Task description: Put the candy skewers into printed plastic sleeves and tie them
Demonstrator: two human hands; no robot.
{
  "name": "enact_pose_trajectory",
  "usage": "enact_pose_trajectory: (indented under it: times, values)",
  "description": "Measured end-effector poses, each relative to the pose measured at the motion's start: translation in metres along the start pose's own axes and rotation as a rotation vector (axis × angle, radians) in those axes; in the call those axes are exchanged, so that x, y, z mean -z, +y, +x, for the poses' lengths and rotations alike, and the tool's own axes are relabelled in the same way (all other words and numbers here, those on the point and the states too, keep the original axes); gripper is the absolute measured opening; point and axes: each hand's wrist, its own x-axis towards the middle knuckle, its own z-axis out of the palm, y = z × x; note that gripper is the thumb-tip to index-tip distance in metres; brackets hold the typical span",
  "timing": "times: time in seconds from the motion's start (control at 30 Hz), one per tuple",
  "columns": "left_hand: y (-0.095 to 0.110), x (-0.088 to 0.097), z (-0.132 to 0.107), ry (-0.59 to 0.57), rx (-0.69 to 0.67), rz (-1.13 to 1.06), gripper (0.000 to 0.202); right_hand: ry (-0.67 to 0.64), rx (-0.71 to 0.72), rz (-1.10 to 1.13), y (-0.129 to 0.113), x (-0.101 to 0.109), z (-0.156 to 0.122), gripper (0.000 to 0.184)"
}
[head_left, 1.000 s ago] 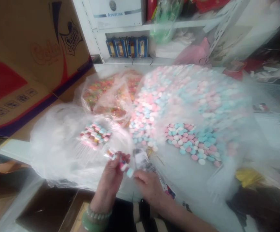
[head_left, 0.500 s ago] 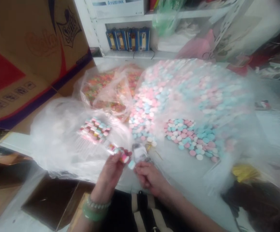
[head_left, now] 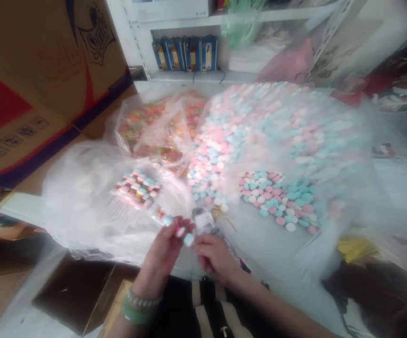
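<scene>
Head view, left hand (head_left: 163,256) pinched a clear candy strip (head_left: 175,228) between its fingers, above a white plastic bag (head_left: 84,202), right hand (head_left: 214,257) curled just beside the strip, whether it gripped anything hidden, near a printed packet (head_left: 203,220), bag of pastel candies (head_left: 277,136) beyond, cardboard box (head_left: 48,80) at left

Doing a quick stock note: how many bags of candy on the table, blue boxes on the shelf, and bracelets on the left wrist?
Bag of orange mixed candy: 1
Bag of pastel candy discs: 1
Blue boxes: 4
Left-wrist bracelets: 2
Total: 8
</scene>
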Motion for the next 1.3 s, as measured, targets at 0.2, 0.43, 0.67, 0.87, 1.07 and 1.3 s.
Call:
enact_pose_trajectory:
  times: [0.2,0.43,0.67,0.87,1.07,1.3]
  values:
    - [-0.007,-0.005,0.002,0.038,0.019,-0.082,0.01,0.055,0.159,-0.313,-0.004,-0.005,-0.003,0.011]
    - [-0.006,0.002,0.005,-0.018,-0.021,-0.141,0.017,0.051,0.114,-0.359,-0.001,-0.005,-0.001,0.011]
    - [-0.006,0.001,0.004,-0.054,0.025,-0.094,0.018,-0.008,0.054,-0.204,0.005,-0.002,0.009,0.009]
    - [-0.012,-0.002,0.002,-0.064,0.006,-0.003,0.019,-0.171,-0.006,0.128,-0.001,0.0,0.003,0.014]
    - [0.012,-0.001,0.001,-0.073,-0.025,0.066,0.028,-0.122,0.002,0.099,-0.007,0.001,-0.003,0.012]
    - [0.03,0.005,0.003,-0.019,-0.041,-0.011,0.016,0.009,0.048,-0.175,-0.009,0.001,0.0,0.007]
